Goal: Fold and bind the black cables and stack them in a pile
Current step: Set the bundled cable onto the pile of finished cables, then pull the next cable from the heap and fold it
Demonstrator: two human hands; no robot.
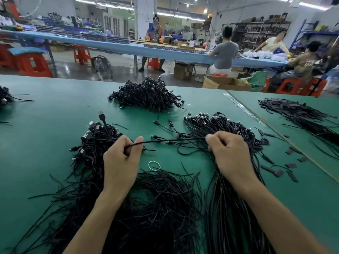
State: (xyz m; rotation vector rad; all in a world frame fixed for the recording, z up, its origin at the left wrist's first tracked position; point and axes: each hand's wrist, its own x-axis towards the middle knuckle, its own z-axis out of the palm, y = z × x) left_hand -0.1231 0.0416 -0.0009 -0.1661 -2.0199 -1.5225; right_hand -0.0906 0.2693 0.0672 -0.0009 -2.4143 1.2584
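A single black cable (170,140) is stretched between both hands above the green table (45,125). My left hand (122,162) pinches its left end between thumb and curled fingers. My right hand (229,153) grips its right end in a closed fist. Under my right hand lies a long bundle of loose black cables (220,129) with plugs pointing away. Another heap of cables with USB plugs (95,142) sits left of my left hand. A pile of bound cables (146,95) lies at the far middle. Thin black ties (161,198) are heaped between my forearms.
A small clear ring (154,165) lies on the table between my hands. Flat black strips (293,114) are piled at the right, beyond a seam in the table. More cables (5,98) lie at the left edge. People sit at a blue bench (128,46) behind.
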